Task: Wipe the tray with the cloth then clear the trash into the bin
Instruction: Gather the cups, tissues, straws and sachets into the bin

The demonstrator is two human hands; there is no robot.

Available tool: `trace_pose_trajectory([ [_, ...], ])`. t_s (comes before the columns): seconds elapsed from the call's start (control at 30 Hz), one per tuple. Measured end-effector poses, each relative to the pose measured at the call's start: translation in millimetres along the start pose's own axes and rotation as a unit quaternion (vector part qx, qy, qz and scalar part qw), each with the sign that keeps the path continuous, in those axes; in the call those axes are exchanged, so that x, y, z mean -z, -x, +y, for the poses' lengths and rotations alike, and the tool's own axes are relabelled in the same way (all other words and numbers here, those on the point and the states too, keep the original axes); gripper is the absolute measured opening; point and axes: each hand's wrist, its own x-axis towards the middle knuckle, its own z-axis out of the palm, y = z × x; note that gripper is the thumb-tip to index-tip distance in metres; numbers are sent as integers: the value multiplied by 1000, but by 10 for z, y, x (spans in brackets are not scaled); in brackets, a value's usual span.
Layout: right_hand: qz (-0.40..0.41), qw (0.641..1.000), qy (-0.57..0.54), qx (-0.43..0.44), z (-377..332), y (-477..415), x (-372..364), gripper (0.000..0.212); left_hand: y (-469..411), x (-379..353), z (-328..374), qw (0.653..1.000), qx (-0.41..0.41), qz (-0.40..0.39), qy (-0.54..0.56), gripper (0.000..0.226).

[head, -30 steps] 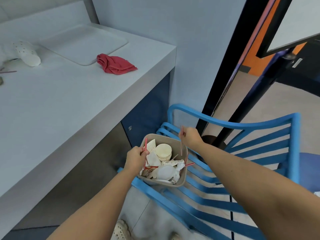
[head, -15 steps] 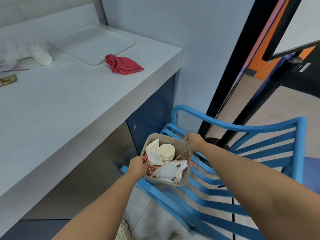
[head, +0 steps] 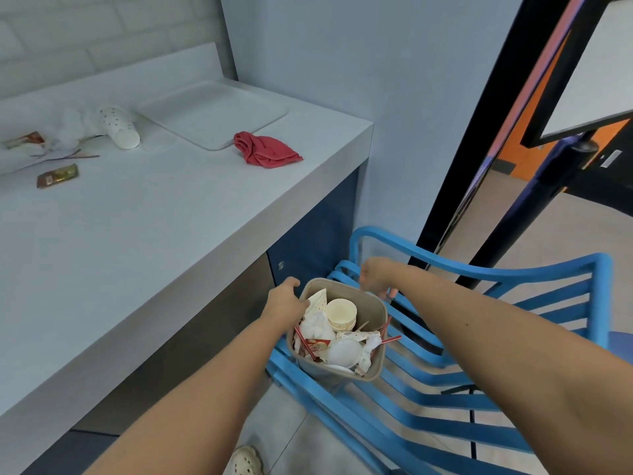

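Hands at bin (head: 375, 311): left hand (head: 286, 303) grips near rim; right hand (head: 375, 277) curls at far rim, cannot tell if it holds.
Straws (head: 390, 339), up in both hands a second ago, now lie inside bin. That trash done.
More waits on bench (head: 154, 234), far left of left hand: one dotted cup (head: 120, 126), two packets (head: 57, 175), one napkin heap (head: 68, 128).
One tray (head: 212, 113), one red cloth (head: 265, 152), both far past left hand.
One blue chair (head: 600, 296) under bin.

1. You have bright, even light; the white counter (head: 137, 241) looks washed out near its far left corner.
2. Shadows are soft; it is dim beneath the counter's front edge.
3. The wide lens bends the door frame (head: 469, 166) and the blue chair (head: 600, 296).
4. The bin (head: 378, 310) reads sharp; your forearms (head: 205, 389) look soft.
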Motion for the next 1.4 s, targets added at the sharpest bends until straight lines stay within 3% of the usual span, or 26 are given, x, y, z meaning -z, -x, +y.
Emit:
trace_pose_trajectory([
  [0.07,-3,1000,3,8,-128,39,106,17,10,116,105,999,-28,23,-3,36],
  [0.2,7,999,16,48,-454,101,370,24,14,410,268,994,-67,78,-37,14],
  [0.37,27,994,17,104,-1024,220,763,32,17,981,393,978,-111,172,-25,20],
  [0.57,49,986,13,158,-1686,280,1086,22,-109,1683,215,956,-103,276,-9,24],
  [0.7,70,977,13,203,-2171,220,1218,32,-232,2202,-113,948,-81,307,-6,24],
  [0.97,85,963,-42,253,-3176,-235,1275,19,-484,3215,-1122,935,18,350,-47,24],
  [1.13,87,955,-44,281,-3794,-482,1208,7,-585,3702,-1606,926,36,365,-90,22],
  [1.4,113,944,31,307,-4659,-711,1141,31,-656,4294,-2413,917,66,385,-75,18],
])
